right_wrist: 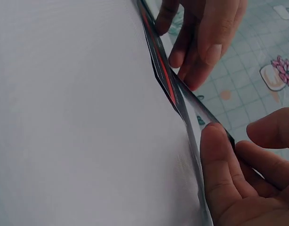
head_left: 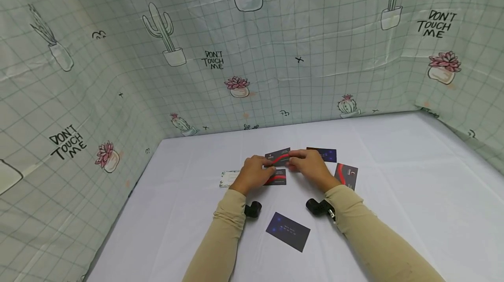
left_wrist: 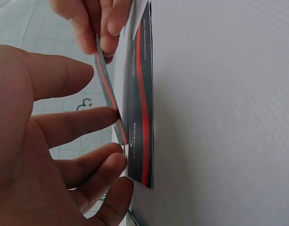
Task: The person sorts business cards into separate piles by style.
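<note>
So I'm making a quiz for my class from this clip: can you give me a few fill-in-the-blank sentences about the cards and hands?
1. The lifted black card with the red stripe is held by ____ hands.
2. The left hand and right hand work above a ____ tablecloth.
3. The card nearest the person, a dark blue card, lies ____ on the cloth.
4. The wall cloth reads DON'T ____ ME.

Missing words: both; white; flat; TOUCH

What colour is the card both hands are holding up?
Dark grey with a curving red stripe; the card shows best in the head view.
</note>
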The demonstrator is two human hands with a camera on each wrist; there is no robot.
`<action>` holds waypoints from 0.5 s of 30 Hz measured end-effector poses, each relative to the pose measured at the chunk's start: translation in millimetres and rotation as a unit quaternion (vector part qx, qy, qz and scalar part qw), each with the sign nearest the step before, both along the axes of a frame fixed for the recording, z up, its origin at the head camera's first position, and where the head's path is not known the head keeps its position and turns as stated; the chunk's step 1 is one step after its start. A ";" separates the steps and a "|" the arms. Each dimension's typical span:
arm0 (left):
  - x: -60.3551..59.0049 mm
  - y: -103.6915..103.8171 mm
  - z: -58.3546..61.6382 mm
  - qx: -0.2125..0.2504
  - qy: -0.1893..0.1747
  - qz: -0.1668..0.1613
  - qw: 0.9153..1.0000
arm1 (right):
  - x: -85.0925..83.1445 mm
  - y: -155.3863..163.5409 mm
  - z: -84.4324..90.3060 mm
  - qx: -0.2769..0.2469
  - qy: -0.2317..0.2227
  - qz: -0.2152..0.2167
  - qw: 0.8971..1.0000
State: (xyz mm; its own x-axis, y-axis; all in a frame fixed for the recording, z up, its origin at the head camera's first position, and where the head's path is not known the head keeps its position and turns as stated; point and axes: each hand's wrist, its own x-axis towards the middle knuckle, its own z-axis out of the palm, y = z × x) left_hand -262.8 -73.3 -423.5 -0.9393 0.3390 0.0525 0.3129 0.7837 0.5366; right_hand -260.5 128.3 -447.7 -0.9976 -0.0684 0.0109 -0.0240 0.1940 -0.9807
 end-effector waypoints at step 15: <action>-2.3 3.6 -1.8 0.124 0.021 0.077 0.989 | 1.0 -0.8 -1.7 -0.076 0.004 -0.022 0.997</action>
